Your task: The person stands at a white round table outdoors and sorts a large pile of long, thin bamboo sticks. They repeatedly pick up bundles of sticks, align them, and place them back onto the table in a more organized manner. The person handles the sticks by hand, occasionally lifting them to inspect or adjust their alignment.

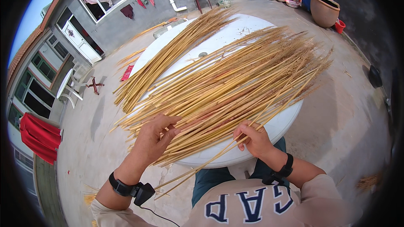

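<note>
Two or so long yellow stalks (205,164) are pinched between the thumb and fingers of my right hand (255,139). They slant from below the table edge up across the near right part of a broad pile of dry stalks (202,101). My left hand (155,136) hovers over or rests on the near left ends of that pile, its thumb and index finger apart and nothing visible between them. The pile lies on a round white table (275,124), feathery brown tips to the far right. A separate stalk bundle (168,61) lies farther left.
A small grey stone-like object (203,54) sits between the piles. More stalks (130,56) lie beyond the table's left side. A white chair (69,86) stands left, near a hanging red garment (40,136). A large brown pot (324,10) stands far right.
</note>
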Action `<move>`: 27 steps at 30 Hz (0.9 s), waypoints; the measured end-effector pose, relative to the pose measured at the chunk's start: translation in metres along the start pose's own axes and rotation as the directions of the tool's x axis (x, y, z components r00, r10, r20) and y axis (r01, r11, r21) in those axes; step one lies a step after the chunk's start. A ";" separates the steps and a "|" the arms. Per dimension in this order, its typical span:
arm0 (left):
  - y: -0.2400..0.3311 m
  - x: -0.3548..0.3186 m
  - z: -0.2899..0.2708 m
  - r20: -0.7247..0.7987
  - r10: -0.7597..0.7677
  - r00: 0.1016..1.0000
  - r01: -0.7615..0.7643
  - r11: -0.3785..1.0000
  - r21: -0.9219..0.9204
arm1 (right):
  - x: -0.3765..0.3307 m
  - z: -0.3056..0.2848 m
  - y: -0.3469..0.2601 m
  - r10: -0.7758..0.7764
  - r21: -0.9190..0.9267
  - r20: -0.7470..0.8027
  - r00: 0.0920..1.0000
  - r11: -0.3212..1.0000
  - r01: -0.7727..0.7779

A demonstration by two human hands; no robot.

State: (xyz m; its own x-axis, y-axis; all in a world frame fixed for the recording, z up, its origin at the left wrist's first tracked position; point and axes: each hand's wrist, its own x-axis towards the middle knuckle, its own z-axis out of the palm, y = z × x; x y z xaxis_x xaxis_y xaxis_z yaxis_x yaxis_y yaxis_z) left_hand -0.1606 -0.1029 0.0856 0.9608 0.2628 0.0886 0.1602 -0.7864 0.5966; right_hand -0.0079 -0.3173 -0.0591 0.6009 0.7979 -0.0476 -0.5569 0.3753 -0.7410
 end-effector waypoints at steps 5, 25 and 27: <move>-0.062 0.103 -0.037 -0.002 0.031 1.000 -0.029 0.962 0.270 | -0.002 0.002 0.002 0.041 -0.083 0.075 0.996 0.996 -0.035; -0.171 0.187 0.019 -0.015 -0.077 0.997 0.076 0.897 0.434 | -0.003 0.000 -0.004 0.120 -0.353 0.148 0.982 0.934 -0.061; -0.173 0.187 0.019 -0.014 -0.062 0.998 0.061 0.888 0.456 | -0.003 0.001 -0.004 0.123 -0.364 0.149 0.981 0.929 -0.061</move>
State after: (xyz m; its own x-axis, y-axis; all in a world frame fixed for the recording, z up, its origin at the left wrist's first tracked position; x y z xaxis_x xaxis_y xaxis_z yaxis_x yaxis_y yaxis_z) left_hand -0.0040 0.0718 -0.0164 0.9458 0.3187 0.0630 0.3043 -0.9370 0.1717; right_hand -0.0082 -0.3211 -0.0552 0.4356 0.8993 -0.0379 -0.3455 0.1282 -0.9296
